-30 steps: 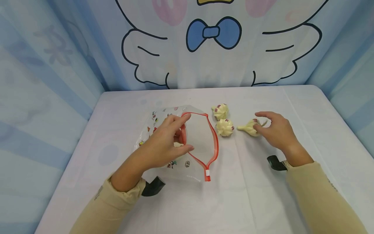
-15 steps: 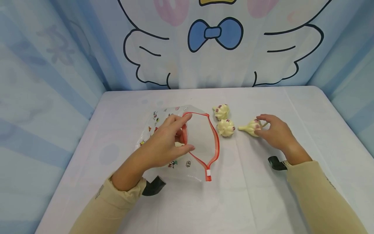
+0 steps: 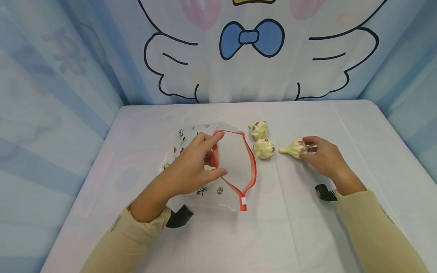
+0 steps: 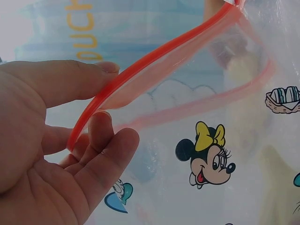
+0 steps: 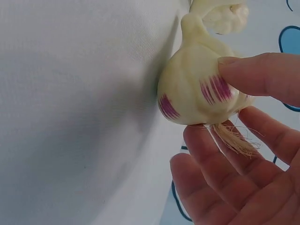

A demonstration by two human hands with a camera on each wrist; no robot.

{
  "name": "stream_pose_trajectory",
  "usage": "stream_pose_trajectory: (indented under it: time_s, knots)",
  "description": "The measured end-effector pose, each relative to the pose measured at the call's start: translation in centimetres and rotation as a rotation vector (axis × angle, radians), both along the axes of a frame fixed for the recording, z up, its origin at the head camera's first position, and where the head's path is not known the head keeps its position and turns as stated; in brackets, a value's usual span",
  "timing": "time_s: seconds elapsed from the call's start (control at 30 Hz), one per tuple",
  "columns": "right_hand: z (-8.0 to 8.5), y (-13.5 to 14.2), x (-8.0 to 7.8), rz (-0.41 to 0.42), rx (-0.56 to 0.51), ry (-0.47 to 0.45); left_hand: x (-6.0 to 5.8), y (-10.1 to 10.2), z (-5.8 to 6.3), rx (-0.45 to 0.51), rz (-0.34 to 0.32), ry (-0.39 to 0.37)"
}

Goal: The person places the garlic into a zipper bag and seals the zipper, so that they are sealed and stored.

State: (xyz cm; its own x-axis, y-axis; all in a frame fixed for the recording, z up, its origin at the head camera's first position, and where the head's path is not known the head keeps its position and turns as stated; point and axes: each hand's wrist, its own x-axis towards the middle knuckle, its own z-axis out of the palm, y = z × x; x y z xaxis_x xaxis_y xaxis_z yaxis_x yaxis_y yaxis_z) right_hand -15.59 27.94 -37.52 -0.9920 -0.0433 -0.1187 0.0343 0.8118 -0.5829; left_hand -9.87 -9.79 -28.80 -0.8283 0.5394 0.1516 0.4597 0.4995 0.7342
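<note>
A clear zip bag [image 3: 215,201] with a red zip edge [image 3: 253,170] and small cartoon prints lies at mid-table, its mouth spread apart toward the right. My left hand [image 3: 194,165] holds the mouth's near-left rim; in the left wrist view the red edge runs between thumb and fingers [image 4: 108,140]. On the right, my right hand [image 3: 324,157] pinches the root end of a pale garlic bulb [image 3: 293,147] with purple streaks, its stem pointing left. In the right wrist view, the bulb [image 5: 201,82] shows dry roots near the fingers and appears to touch the tablecloth.
Two more garlic bulbs, a rear one [image 3: 258,129] and a front one [image 3: 264,148], sit together just right of the bag's mouth. A white cloth covers the table [image 3: 266,235]. Printed curtains [image 3: 239,76] stand behind and beside it.
My right thumb and fingers have closed in on the garlic bulb's root end, the forefinger coming down. My left hand and the bag stay where they were.
</note>
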Motion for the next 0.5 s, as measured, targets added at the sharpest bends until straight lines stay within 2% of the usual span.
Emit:
stream_pose_trajectory:
  time_s: [0.5]
  knots:
    - [1.1,0.0,1.4,-0.014,-0.027,0.062,0.0,-0.1,0.0,0.011,-0.001,-0.011]
